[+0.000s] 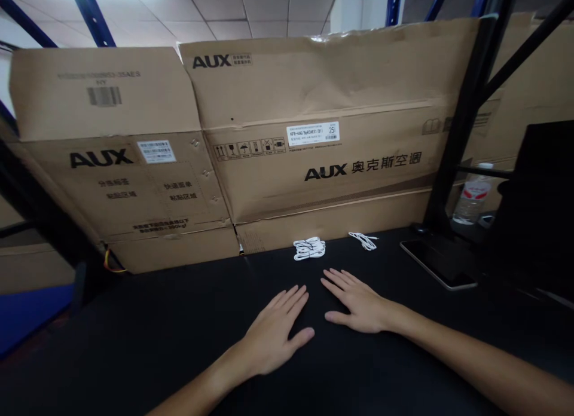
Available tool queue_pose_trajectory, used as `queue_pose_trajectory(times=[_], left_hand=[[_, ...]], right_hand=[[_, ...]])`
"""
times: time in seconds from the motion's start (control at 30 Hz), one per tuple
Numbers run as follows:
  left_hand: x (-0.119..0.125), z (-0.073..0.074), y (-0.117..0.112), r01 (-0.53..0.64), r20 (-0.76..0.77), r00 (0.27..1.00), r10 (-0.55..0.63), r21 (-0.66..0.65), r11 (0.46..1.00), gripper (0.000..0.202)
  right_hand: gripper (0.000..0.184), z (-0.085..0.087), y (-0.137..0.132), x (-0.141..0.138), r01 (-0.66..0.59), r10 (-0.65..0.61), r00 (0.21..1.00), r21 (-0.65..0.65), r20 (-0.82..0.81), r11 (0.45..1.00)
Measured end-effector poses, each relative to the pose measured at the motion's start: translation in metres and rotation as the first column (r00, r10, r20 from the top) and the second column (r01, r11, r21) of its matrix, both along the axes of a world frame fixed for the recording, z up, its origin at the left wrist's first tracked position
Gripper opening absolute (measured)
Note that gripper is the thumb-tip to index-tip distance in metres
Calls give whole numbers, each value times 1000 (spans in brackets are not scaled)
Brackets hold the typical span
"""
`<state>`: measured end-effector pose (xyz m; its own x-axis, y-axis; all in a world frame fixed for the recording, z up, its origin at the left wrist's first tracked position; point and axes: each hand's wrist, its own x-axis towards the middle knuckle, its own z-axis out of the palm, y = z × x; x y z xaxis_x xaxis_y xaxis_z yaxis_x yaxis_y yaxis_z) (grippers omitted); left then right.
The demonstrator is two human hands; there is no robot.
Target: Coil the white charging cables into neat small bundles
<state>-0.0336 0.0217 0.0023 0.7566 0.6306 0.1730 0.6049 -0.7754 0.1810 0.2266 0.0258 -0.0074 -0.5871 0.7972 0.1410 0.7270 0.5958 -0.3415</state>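
My left hand [273,335] lies flat on the black table top [147,338], fingers spread and pointing up and to the right. My right hand [356,302] rests palm down beside it, fingers pointing left, holding nothing. Neither hand touches anything but the table. Just beyond them lie a bundled white cable [309,248] and a smaller coil of white cable [363,241], both on the table at the foot of the cardboard.
Flattened AUX air-conditioner cartons [314,141] stand along the table's far edge. To the right are a black tablet or phone [439,263], a dark upright steel rack post [466,105], a plastic bottle [470,201] and a large black object [533,207].
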Motion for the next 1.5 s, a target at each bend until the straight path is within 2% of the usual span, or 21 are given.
queue_pose_trajectory(times=[0.1,0.23,0.3,0.33,0.37,0.43,0.47,0.5,0.57,0.63,0.73,0.77,0.8,0.83,0.87,0.9,1.0,1.1,1.27,1.43,1.5], left_hand=[[-11,4,-12,9,-26,1000,-10,-29,1000,60],[-9,8,-9,16,-16,1000,-17,-35,999,61],[-9,9,-5,16,-13,1000,-17,-49,999,60],[-9,8,-4,8,-11,1000,-9,-56,998,58],[-10,8,-2,-5,-4,1000,4,-60,998,56],[-12,7,0,-33,18,999,35,-59,998,53],[-13,7,1,-45,28,998,47,-58,997,53],[-14,6,2,-53,35,998,55,-57,997,52],[-15,5,2,-62,34,997,64,-58,996,52],[-15,5,1,-88,40,995,90,-59,994,53],[-15,3,0,-134,81,987,139,-66,989,58],[-15,2,0,-142,95,984,148,-70,987,61],[-14,1,0,-145,106,983,152,-74,987,64],[-14,1,0,-141,110,983,149,-77,987,65],[-13,0,1,-131,108,984,139,-78,988,64],[-13,0,2,-117,101,987,125,-79,990,63],[-17,3,6,-61,57,996,65,-81,995,59],[-29,8,14,-29,-15,1000,27,-104,994,67],[-50,7,24,-34,-57,998,27,-117,993,78],[-51,6,23,-22,-36,999,19,-104,994,75],[-45,8,19,-46,4,999,46,-88,995,68]], right_hand=[[79,3,-8,-6,-37,37,999,-4,6,999],[78,3,-14,-16,-111,110,993,16,32,994],[72,1,-3,-13,-64,62,997,77,39,995],[66,1,7,-8,9,-13,999,127,34,992],[59,0,18,-1,152,-157,988,203,8,967],[50,1,43,19,440,-454,891,307,-29,844],[47,1,55,31,553,-571,820,313,-38,772],[43,2,64,41,618,-639,769,289,-27,731],[36,2,73,56,637,-657,753,265,-15,724],[29,2,68,56,610,-631,776,264,-6,747],[18,3,40,28,459,-480,877,263,21,849],[17,3,27,14,372,-390,921,256,20,892],[19,4,14,1,188,-185,982,230,-35,955],[21,5,3,-11,2,17,995,198,-94,980],[24,7,-6,-21,-134,159,977,172,-145,976],[28,7,-12,-27,-198,226,957,158,-181,967],[43,6,-14,-28,-110,132,970,116,-203,987],[86,-2,0,-8,13,-10,997,41,-83,999],[90,-13,14,15,-30,29,998,20,52,999],[86,-7,7,10,-27,24,999,70,44,997],[73,-4,1,2,8,-6,1000,121,-19,993]])
